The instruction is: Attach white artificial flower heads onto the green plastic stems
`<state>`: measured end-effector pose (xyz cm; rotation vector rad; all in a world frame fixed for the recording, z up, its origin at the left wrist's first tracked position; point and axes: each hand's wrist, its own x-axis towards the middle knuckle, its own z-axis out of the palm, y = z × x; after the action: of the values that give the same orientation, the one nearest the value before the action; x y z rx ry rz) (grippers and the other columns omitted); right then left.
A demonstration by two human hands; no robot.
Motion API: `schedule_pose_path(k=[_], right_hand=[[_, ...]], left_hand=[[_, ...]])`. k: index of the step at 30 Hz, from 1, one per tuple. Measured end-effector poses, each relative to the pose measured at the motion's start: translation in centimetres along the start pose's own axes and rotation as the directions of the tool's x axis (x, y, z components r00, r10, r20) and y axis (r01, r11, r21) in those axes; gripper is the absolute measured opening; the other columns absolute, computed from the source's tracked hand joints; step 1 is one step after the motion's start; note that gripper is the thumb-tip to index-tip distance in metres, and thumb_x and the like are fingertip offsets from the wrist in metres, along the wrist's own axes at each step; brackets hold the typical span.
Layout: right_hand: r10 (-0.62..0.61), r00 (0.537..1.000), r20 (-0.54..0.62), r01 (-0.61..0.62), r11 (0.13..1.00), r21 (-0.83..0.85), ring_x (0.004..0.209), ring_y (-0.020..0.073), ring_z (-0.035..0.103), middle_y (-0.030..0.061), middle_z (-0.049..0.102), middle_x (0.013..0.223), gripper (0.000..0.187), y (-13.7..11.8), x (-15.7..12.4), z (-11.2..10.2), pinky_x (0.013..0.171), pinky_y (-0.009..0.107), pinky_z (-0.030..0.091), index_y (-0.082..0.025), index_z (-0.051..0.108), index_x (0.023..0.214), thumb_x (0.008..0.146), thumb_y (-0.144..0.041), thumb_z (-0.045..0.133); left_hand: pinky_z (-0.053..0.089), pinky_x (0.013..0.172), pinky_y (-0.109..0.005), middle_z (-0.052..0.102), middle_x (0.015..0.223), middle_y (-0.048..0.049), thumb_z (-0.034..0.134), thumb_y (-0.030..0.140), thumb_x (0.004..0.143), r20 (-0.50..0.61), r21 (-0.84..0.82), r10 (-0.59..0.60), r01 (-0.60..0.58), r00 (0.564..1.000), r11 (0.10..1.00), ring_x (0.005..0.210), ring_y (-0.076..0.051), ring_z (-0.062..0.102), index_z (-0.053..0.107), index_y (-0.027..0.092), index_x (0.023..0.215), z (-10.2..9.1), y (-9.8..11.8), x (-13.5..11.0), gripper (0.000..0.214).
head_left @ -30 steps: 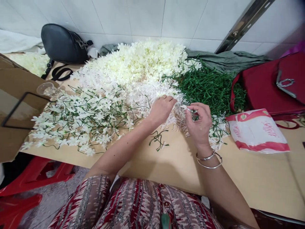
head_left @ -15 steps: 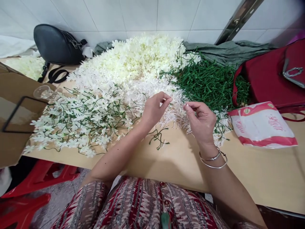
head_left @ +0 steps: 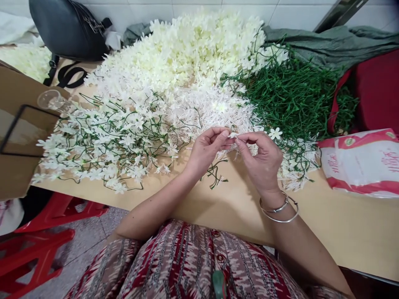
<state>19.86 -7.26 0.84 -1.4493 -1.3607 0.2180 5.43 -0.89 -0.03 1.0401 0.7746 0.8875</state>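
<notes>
My left hand [head_left: 207, 150] and my right hand [head_left: 261, 158] meet fingertip to fingertip above the table's middle, both pinched on a small white flower piece [head_left: 232, 135]. My right hand also carries a green stem tipped with a white blossom [head_left: 275, 133]. Behind my hands lies a heap of white spiky flower parts [head_left: 205, 112]. Further back is a cream petal pile [head_left: 187, 58]. A mound of bare green stems [head_left: 296, 99] lies to the right. Finished white sprays on green stems [head_left: 106, 145] spread out at the left.
A black bag [head_left: 65, 25] sits at the back left, a cardboard box [head_left: 18, 124] at the left edge, a red bag [head_left: 377, 91] and a red-and-white packet [head_left: 361, 162] at the right. Red plastic stools [head_left: 40, 245] stand below the wooden table [head_left: 343, 224].
My hands lifted off the white heap and came together, fingertips now touching around a small flower piece. The camera tilted down and closer to the table.
</notes>
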Motion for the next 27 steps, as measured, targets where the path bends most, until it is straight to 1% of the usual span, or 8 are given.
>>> schedule_pose_path(k=[2, 4, 7, 13, 16, 19, 23, 27], right_hand=[[-0.008, 1.000, -0.019, 0.007, 0.998, -0.057, 0.086, 0.0203, 0.071, 0.0022, 0.075, 0.090, 0.006, -0.1, 0.1, 0.1, 0.080, 0.039, 0.060, -0.027, 0.074, 0.092, 0.096, -0.026, 0.069], [0.006, 1.000, -0.027, -0.008, 0.998, -0.063, 0.085, 0.0201, 0.070, 0.0022, 0.075, 0.089, 0.007, -0.1, 0.2, 0.0, 0.078, 0.038, 0.060, -0.027, 0.074, 0.090, 0.095, -0.024, 0.070], [0.015, 1.000, -0.009, -0.015, 0.999, -0.028, 0.086, 0.0203, 0.072, 0.0023, 0.075, 0.090, 0.009, -0.1, 0.3, 0.0, 0.079, 0.039, 0.060, -0.027, 0.076, 0.092, 0.094, -0.021, 0.069], [0.047, 0.999, 0.025, -0.047, 0.999, -0.008, 0.090, 0.0211, 0.073, 0.0017, 0.077, 0.092, 0.009, -0.2, 0.3, 0.0, 0.084, 0.041, 0.061, -0.028, 0.077, 0.092, 0.096, -0.025, 0.069], [0.036, 0.999, 0.022, -0.036, 0.999, -0.019, 0.090, 0.0208, 0.073, 0.0018, 0.078, 0.094, 0.010, -0.1, 0.2, 0.0, 0.083, 0.040, 0.061, -0.028, 0.077, 0.092, 0.095, -0.024, 0.069], [0.023, 0.999, 0.032, -0.022, 1.000, -0.019, 0.089, 0.0204, 0.073, 0.0019, 0.077, 0.093, 0.011, -0.1, 0.2, 0.0, 0.082, 0.039, 0.061, -0.027, 0.075, 0.091, 0.095, -0.021, 0.067], [0.101, 0.994, 0.036, -0.100, 0.995, -0.007, 0.078, 0.0184, 0.069, -0.0002, 0.074, 0.084, 0.004, -0.2, 0.1, 0.1, 0.076, 0.037, 0.059, -0.026, 0.068, 0.088, 0.091, -0.024, 0.069], [0.139, 0.990, 0.020, -0.139, 0.990, 0.025, 0.077, 0.0175, 0.068, -0.0011, 0.071, 0.083, 0.010, -0.1, -0.1, 0.2, 0.075, 0.036, 0.058, -0.027, 0.063, 0.090, 0.088, -0.025, 0.072]], left_hand=[[0.065, 0.099, -0.042, 0.081, 0.105, -0.0043, 0.078, 0.045, 0.095, 0.057, 0.055, 0.036, -0.039, 0.998, 0.998, 0.101, -0.021, 0.080, 0.072, 0.022, 0.111, 0.1, -0.7, -0.1, 0.029], [0.064, 0.101, -0.044, 0.082, 0.109, -0.0037, 0.086, 0.046, 0.088, 0.112, 0.067, 0.061, -0.069, 0.992, 0.995, 0.106, -0.023, 0.079, 0.073, 0.024, 0.111, 0.1, -1.3, -0.1, 0.035], [0.064, 0.100, -0.042, 0.082, 0.107, -0.0042, 0.092, 0.047, 0.080, 0.124, 0.067, 0.090, -0.099, 0.988, 0.993, 0.103, -0.022, 0.078, 0.073, 0.022, 0.107, 0.0, -1.8, 0.1, 0.041], [0.063, 0.097, -0.038, 0.081, 0.101, -0.0043, 0.085, 0.058, 0.084, 0.021, 0.088, 0.081, -0.082, 0.997, 0.993, 0.096, -0.019, 0.076, 0.075, 0.022, 0.102, -0.2, -1.4, 0.1, 0.042], [0.063, 0.095, -0.037, 0.081, 0.102, -0.0044, 0.085, 0.058, 0.083, 0.029, 0.065, 0.070, -0.072, 0.997, 0.995, 0.094, -0.018, 0.075, 0.076, 0.021, 0.104, -0.2, -1.5, 0.1, 0.043], [0.062, 0.094, -0.036, 0.080, 0.098, -0.0028, 0.085, 0.053, 0.086, 0.017, 0.057, 0.087, -0.088, 0.996, 0.994, 0.091, -0.016, 0.074, 0.077, 0.021, 0.103, -0.3, -1.7, 0.1, 0.037], [0.062, 0.096, -0.036, 0.081, 0.103, -0.0029, 0.082, 0.051, 0.090, 0.022, 0.122, 0.134, -0.136, 0.991, 0.983, 0.096, -0.018, 0.075, 0.079, 0.023, 0.104, -0.6, -1.8, 0.1, 0.032], [0.062, 0.095, -0.036, 0.082, 0.107, -0.0026, 0.079, 0.055, 0.092, 0.052, 0.215, 0.197, -0.203, 0.979, 0.955, 0.100, -0.020, 0.076, 0.080, 0.024, 0.105, -0.5, -1.5, -0.1, 0.034]])
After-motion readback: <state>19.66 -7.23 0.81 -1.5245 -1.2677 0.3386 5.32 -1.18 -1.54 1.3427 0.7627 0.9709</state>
